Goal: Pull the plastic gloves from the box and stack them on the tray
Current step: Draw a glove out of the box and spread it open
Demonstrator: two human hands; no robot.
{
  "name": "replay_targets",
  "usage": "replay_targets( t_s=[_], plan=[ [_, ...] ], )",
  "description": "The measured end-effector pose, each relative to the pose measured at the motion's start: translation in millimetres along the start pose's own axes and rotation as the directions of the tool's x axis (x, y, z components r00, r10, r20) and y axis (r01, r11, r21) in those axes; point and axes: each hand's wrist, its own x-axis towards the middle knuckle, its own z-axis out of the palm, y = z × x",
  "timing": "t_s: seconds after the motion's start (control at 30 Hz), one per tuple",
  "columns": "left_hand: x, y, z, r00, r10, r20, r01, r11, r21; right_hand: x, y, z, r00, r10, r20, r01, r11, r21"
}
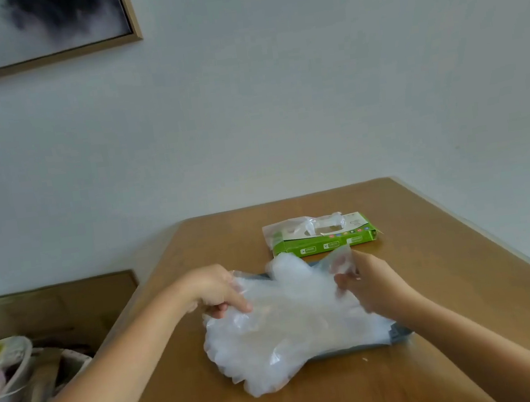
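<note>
A pile of clear plastic gloves covers most of a dark grey tray in the middle of the wooden table. My left hand pinches the top glove at its left edge. At the right edge of that same glove, my right hand pinches the thin film between thumb and fingers. The green and white glove box lies flat behind the tray, with a glove sticking out of its top slot.
A white basket with mixed items sits low at the left, beside a lower wooden surface. The table's far edge meets a pale wall with a framed picture. The table's right edge runs diagonally.
</note>
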Motion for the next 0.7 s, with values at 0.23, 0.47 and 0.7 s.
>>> replay_targets(
  t_s=[0.23,0.47,0.7],
  plan=[
    [-12.8,14.4,36.3,0.708,0.372,-0.6,-0.261,0.928,0.267,-3.3,14.5,14.0,0.997,-0.057,-0.043,0.053,0.996,-0.072],
    [-10.4,8.8,94.6,0.762,0.545,-0.349,-0.458,0.835,0.304,2.1,13.1,4.8,0.998,0.001,0.068,-0.002,1.0,0.014],
    [-3.2,-6.8,104.3,0.771,0.537,-0.343,-0.397,0.826,0.401,46.8,-9.8,-22.1,0.955,-0.039,0.295,0.049,0.998,-0.026]
  ],
)
